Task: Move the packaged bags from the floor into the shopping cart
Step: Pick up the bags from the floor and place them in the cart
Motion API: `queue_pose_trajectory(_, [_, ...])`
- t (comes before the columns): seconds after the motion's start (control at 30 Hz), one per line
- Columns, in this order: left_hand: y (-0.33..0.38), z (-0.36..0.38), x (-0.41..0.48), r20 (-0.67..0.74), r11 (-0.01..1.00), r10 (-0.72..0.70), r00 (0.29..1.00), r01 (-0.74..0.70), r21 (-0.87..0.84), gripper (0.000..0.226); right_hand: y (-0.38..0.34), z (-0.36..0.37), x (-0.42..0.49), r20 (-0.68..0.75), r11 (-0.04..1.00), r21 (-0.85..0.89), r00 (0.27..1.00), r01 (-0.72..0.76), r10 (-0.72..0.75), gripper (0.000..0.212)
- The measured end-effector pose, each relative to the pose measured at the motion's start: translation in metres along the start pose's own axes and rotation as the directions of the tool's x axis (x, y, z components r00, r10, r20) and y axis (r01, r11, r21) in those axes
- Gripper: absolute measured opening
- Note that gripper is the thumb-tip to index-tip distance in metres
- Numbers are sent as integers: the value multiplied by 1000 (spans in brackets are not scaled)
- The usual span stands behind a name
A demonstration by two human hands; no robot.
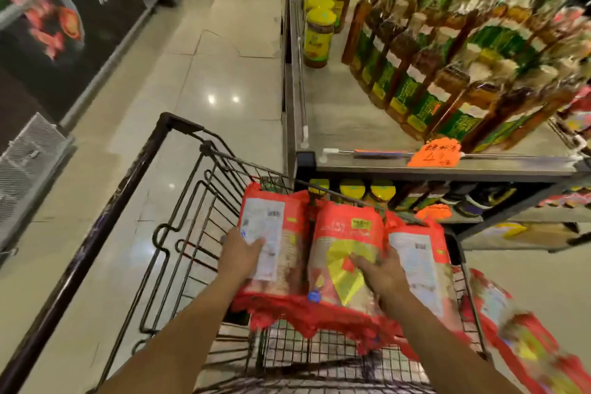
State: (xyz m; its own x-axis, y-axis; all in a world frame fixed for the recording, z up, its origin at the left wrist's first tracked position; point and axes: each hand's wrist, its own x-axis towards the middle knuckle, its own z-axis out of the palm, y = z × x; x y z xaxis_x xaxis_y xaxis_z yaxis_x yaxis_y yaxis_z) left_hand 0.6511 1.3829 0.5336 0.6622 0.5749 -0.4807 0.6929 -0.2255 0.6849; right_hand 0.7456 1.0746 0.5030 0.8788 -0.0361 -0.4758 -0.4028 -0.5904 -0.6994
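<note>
Inside the shopping cart (192,233), toward its right side, three red packaged bags lie side by side across the wire basket. Nearest the cart's middle is the left bag (271,240), lying back-up with a white printed label and barcode showing. Touching it is the middle bag (345,253), front-up, with a yellow pattern and a small yellow label near its far end. Against the cart's right wall is the right bag (422,265), also label-up. Their crinkled red near ends overlap at the near edge of the basket.

The left hand (240,253) rests on the left bag's near left edge, fingers (256,245) spread flat over the white label, not curled around it. The right hand (380,272) lies palm-down where the middle and right bags meet, fingers spread loosely on the middle bag's yellow print; whether it grips anything I cannot tell.

Outside the cart's right wall, more red bags (527,345) lie blurred on the floor (208,57). Beyond the cart's far right corner stands a metal shelf (351,125) carrying yellow-lidded jars (318,38) and rows of bottles (447,73), with an orange price tag (435,155) on its front edge.
</note>
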Motion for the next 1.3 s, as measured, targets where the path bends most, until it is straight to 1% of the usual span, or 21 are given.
queue_pose_trajectory(0.03, [-10, 1, 9, 15, 1000, 16, 1000, -16, 17, 56, -14, -2, -14, -8, 1000, -21, 1000, 4, -4, 113])
queue_pose_trajectory(0.1, [-18, -2, 13, 56, 993, 88, 994, -92, 67, 50, -28, -4, -29, -13, 998, -62, 1000, 7, -8, 99])
queue_pose_trajectory(0.13, [-23, -3, 16, 77, 986, 125, 989, -132, 103, 50, -28, -6, -33, -9, 997, -78, 1000, 21, -22, 96])
queue_pose_trajectory(0.23, [2, -19, -17, 121, 940, 234, 965, -256, 225, 63, -22, -19, -42, 22, 988, -130, 997, 80, -77, 100])
queue_pose_trajectory(0.3, [25, -27, -48, 159, 902, 280, 947, -316, 293, 70, -37, -38, -76, 28, 954, -246, 985, 174, -172, 99])
queue_pose_trajectory(0.33, [42, -31, -69, 181, 861, 331, 926, -374, 345, 71, -54, -51, -104, 17, 914, -339, 973, 223, -231, 102])
queue_pose_trajectory(0.37, [56, -33, -88, 204, 802, 407, 890, -456, 386, 72, -68, -65, -130, 7, 856, -443, 956, 267, -294, 103])
queue_pose_trajectory(0.4, [75, -35, -112, 234, 709, 510, 828, -559, 431, 75, -77, -80, -154, -13, 795, -531, 935, 295, -355, 100])
queue_pose_trajectory(0.47, [107, -26, -154, 288, 495, 696, 658, -729, 473, 74, -81, -113, -200, -90, 703, -636, 874, 318, -477, 86])
queue_pose_trajectory(0.53, [148, -11, -206, 353, 281, 802, 482, -826, 488, 66, -73, -149, -240, -184, 654, -696, 807, 295, -561, 78])
queue_pose_trajectory(0.57, [166, 1, -232, 376, 176, 841, 388, -855, 488, 65, -65, -167, -257, -232, 650, -717, 792, 253, -564, 77])
queue_pose_trajectory(0.63, [195, 28, -285, 419, 16, 874, 247, -876, 483, 68, -40, -205, -289, -359, 687, -716, 781, 122, -512, 73])
queue_pose_trajectory(0.67, [207, 43, -311, 444, -43, 875, 195, -881, 471, 70, -24, -226, -305, -428, 711, -701, 768, 51, -477, 72])
queue_pose_trajectory(0.73, [223, 78, -362, 502, -130, 856, 120, -891, 436, 75, 15, -266, -341, -543, 756, -651, 737, -67, -402, 71])
queue_pose_trajectory(0.87, [234, 152, -469, 625, -333, 779, -47, -876, 349, 77, 106, -338, -419, -695, 830, -513, 673, -217, -254, 72])
queue_pose_trajectory(0.93, [233, 184, -519, 650, -386, 750, -121, -878, 282, 75, 151, -366, -456, -757, 849, -445, 627, -286, -186, 73])
queue_pose_trajectory(1.03, [226, 230, -578, 635, -438, 741, -219, -874, 210, 70, 208, -398, -502, -815, 861, -356, 571, -363, -96, 73])
queue_pose_trajectory(1.1, [223, 255, -606, 645, -467, 724, -245, -862, 196, 70, 234, -413, -521, -826, 858, -327, 560, -396, -57, 74])
queue_pose_trajectory(1.2, [223, 280, -637, 661, -482, 712, -237, -850, 214, 71, 256, -432, -531, -839, 856, -318, 542, -407, -54, 74])
queue_pose_trajectory(1.3, [232, 304, -653, 659, -480, 714, -237, -851, 214, 71, 266, -455, -519, -851, 865, -307, 521, -396, -63, 73])
